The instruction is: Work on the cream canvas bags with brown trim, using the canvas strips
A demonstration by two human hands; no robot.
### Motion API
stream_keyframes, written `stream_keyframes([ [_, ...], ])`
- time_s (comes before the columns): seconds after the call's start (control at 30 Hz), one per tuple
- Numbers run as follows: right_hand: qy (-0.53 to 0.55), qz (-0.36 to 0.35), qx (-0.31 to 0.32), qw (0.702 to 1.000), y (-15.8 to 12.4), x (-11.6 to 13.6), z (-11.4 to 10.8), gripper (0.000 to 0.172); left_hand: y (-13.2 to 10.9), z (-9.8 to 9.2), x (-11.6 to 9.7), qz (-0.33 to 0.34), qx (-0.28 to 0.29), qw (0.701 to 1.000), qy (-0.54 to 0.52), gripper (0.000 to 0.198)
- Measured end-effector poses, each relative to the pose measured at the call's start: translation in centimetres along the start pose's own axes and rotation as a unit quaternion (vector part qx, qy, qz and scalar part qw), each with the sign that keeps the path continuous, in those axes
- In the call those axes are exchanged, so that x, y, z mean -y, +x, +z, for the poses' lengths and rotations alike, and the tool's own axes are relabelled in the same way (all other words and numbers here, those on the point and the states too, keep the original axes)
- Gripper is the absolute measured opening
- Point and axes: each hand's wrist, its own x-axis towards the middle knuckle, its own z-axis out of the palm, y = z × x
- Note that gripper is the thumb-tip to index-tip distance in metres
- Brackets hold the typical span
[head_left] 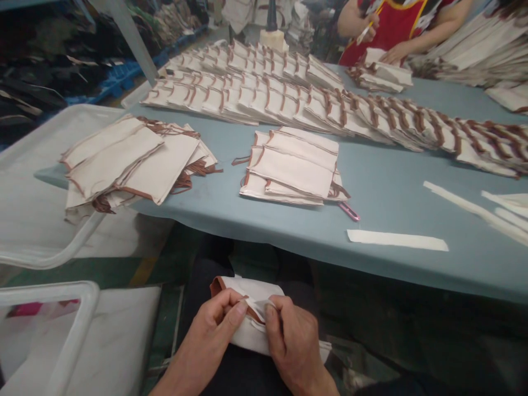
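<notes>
On my lap lies a cream fabric pouch with brown trim, folded open along one edge. My left hand pinches the trimmed edge between thumb and index finger. Close beside it, my right hand is closed on the same pouch, thumb on top and fingers curled. A brown lining shows in the gap between the hands. Whether a small tool is in either hand I cannot make out. Above my lap, a stack of similar pouches sits near the table edge, with pink thread snips touching its lower right.
A second pile of pouches with brown cords overhangs the left of the blue-green table. Long overlapping rows of pouches cross the back. White strips lie right. Plastic bins stand left. A person in a red apron works opposite.
</notes>
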Motion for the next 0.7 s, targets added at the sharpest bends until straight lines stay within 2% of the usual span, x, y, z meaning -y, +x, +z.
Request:
stream_keyframes([
  [0.13, 0.085, 0.084, -0.015, 0.993, 1.9, -0.2, -2.8, 0.029, 1.0, 0.4, -2.7, 0.115, 0.020, 0.991, 0.057, 0.033],
  [0.23, 0.146, 0.103, -0.010, 0.984, 3.5, 0.4, -5.8, 0.030, 1.8, 0.4, -4.6, 0.157, 0.038, 0.984, 0.076, 0.029],
  [0.33, 0.164, 0.087, 0.011, 0.982, 4.8, 1.4, -8.2, 0.032, 2.6, -0.1, -6.0, 0.154, 0.076, 0.983, 0.064, 0.032],
  [0.47, 0.113, 0.013, 0.057, 0.992, 5.9, 2.3, -9.8, 0.024, 3.4, -0.8, -7.3, 0.136, 0.143, 0.980, 0.022, 0.039],
  [0.6, 0.132, 0.049, 0.100, 0.985, 5.7, 3.2, -10.6, 0.029, 3.8, -0.9, -7.6, 0.129, 0.176, 0.976, -0.013, 0.041],
  [0.7, 0.148, 0.086, 0.125, 0.977, 5.2, 3.8, -10.2, 0.033, 4.1, -0.7, -7.4, 0.136, 0.176, 0.975, -0.007, 0.043],
])
